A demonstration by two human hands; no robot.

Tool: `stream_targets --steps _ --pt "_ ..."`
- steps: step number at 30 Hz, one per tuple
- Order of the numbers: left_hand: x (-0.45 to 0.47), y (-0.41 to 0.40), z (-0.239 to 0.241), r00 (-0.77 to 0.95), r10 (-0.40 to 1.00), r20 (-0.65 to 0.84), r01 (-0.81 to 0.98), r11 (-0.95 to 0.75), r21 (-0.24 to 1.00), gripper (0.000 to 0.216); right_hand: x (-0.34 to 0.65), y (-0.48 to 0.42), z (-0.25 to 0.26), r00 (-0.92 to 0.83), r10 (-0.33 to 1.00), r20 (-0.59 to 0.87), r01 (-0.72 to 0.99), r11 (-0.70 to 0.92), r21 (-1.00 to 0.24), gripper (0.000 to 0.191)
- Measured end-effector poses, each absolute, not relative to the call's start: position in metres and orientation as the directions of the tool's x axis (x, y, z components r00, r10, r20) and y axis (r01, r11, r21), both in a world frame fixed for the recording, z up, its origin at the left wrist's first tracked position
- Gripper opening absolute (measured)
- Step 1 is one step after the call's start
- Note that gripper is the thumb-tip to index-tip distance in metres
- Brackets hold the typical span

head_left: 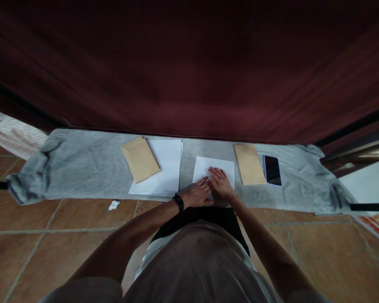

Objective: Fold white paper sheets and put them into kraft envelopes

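A white sheet of paper (205, 165), perhaps folded, lies in front of me on a grey cloth. My left hand (197, 194), with a dark band on its wrist, rests flat at the paper's near edge. Beside it, fingers stretched out, my right hand (220, 182) presses on the same paper; the fingertips of the two hands meet. Larger white sheets (167, 162) are stacked to the left, and brown envelopes (140, 159) lie across them. To the right of the paper is another brown envelope (250, 164).
The grey cloth (85, 164) covers a long narrow surface with a dark red panel (189, 84) behind it. A phone (273, 170) lies right of the single envelope. A crumpled white scrap (114, 205) is on the tiled floor (82, 216). White board-like material (369, 181) stands at far right.
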State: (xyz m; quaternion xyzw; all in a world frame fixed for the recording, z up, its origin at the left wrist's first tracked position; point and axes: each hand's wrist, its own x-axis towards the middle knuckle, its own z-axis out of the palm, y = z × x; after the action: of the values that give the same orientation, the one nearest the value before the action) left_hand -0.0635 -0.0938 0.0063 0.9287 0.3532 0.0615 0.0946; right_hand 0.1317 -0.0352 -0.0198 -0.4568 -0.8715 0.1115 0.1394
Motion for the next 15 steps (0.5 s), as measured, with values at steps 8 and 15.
stream_targets --steps 8,15 --pt "-0.064 -0.094 0.003 0.728 0.683 0.055 0.663 -0.722 0.197 0.066 0.124 -0.029 -0.014 -0.498 0.860 0.110 0.813 0.507 -0.285 0.048" --pt "-0.066 -0.091 -0.007 0.745 0.662 0.082 0.644 -0.745 0.174 0.070 0.126 -0.003 -0.013 -0.422 0.897 0.131 0.865 0.441 -0.239 0.050"
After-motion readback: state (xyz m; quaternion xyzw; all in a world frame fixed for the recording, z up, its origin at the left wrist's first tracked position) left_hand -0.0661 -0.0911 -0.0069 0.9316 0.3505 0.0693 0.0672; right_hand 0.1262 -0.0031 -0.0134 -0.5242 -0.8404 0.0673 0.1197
